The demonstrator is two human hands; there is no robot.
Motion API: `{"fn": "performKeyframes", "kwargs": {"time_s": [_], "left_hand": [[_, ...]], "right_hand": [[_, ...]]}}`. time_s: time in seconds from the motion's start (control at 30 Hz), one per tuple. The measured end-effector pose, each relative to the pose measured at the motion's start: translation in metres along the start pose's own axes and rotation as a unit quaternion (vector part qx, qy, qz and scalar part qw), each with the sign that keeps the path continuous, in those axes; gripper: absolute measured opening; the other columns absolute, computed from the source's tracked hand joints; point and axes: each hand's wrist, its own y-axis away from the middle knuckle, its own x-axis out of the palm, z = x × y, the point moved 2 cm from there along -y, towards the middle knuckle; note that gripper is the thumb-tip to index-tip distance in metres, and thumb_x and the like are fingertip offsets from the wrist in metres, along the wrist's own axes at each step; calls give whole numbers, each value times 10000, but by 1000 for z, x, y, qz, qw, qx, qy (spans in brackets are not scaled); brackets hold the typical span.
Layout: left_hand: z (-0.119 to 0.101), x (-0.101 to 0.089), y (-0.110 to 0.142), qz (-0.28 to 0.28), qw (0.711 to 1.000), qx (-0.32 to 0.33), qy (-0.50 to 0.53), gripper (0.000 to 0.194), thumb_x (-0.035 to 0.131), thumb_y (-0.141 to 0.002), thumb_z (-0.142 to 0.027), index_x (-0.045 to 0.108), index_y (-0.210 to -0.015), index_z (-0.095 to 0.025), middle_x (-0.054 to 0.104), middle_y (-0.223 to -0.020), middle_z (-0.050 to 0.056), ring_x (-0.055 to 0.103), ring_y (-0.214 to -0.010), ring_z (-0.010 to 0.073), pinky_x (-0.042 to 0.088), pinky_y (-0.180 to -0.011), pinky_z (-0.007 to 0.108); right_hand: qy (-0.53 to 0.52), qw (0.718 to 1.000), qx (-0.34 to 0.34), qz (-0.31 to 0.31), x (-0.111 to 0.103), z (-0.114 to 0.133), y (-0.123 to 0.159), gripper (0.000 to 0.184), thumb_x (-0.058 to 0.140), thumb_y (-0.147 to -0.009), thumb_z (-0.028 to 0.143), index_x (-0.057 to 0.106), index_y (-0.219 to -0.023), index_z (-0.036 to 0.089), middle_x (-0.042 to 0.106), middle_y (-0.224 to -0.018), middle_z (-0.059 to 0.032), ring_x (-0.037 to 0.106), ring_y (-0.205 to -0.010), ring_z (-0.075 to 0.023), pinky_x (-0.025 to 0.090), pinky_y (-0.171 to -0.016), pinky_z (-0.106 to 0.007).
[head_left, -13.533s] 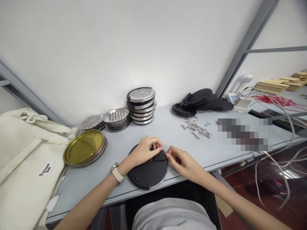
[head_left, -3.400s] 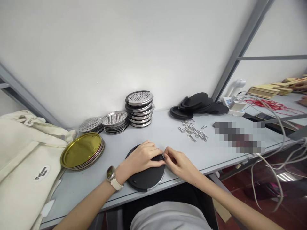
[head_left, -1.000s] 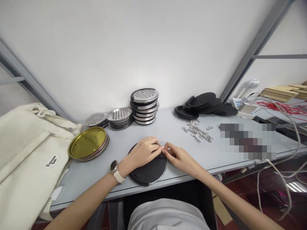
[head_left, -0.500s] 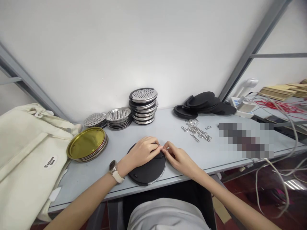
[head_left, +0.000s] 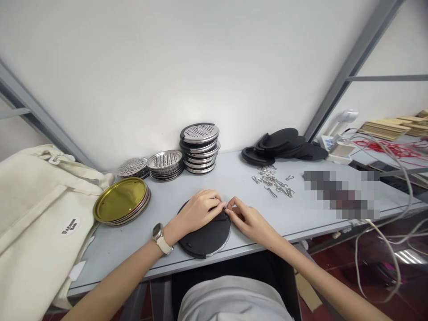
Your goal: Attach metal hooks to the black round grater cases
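A round black disc (head_left: pixel 207 238) with a silvery rim lies flat at the table's front edge. Over its upper left part rests my left hand (head_left: pixel 202 210), closed on it, thumb and fingertips meeting near the far right edge. At that same edge my right hand (head_left: pixel 241 217) is closed in a pinch. Between the fingertips of both hands a bit of a small metal clip (head_left: pixel 225 207) shows; most of it is hidden. Beyond my right hand lies a loose pile of metal snap clips (head_left: pixel 274 185).
Behind the disc stand a stack of grater discs with black holders (head_left: pixel 200 147) and lower stacks of metal grater discs (head_left: pixel 165 162). Gold lids (head_left: pixel 120 200) and a cream bag (head_left: pixel 43 214) are on the left. Black discs (head_left: pixel 284 142) are heaped at the back right, near cables (head_left: pixel 384 240).
My fingertips have shifted very slightly at the disc's edge, and a little more of the metal clip shows between them. The disc stays in place.
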Motion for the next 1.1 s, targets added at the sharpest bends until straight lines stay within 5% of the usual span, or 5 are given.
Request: {"fn": "performKeyframes", "kwargs": {"time_s": [0.33, 0.63, 1.1], "left_hand": [[10, 0, -1, -6, 994, -48, 99, 133, 562, -870, -251, 654, -814, -174, 622, -849, 29, 570, -831, 152, 449, -785, 286], [-1, -3, -1, -30, 999, -28, 23, 112, 550, -817, -146, 613, -727, -167, 627, -822, 29, 567, -798, 153, 441, -790, 306], [-8, -6, 0, -4, 994, 57, -97, 213, 483, -894, -226, 663, -803, -159, 661, -876, 46, 568, -842, 165, 393, -807, 339]], "right_hand": [[-8, 1000, 4, 1, -1, -1, 0, 141, 358, -960, 372, 401, -926, 242, 443, -569, 85, 417, -506, -119, 309, -538, -217], [-14, 1000, -4, -1, 0, -2, -1, 147, 360, -959, 368, 420, -922, 239, 488, -585, 70, 442, -515, -125, 325, -547, -225], [-7, 1000, -1, 1, -1, 0, -1, 136, 353, -958, 353, 413, -928, 235, 512, -600, 67, 471, -526, -128, 345, -559, -227]]}}
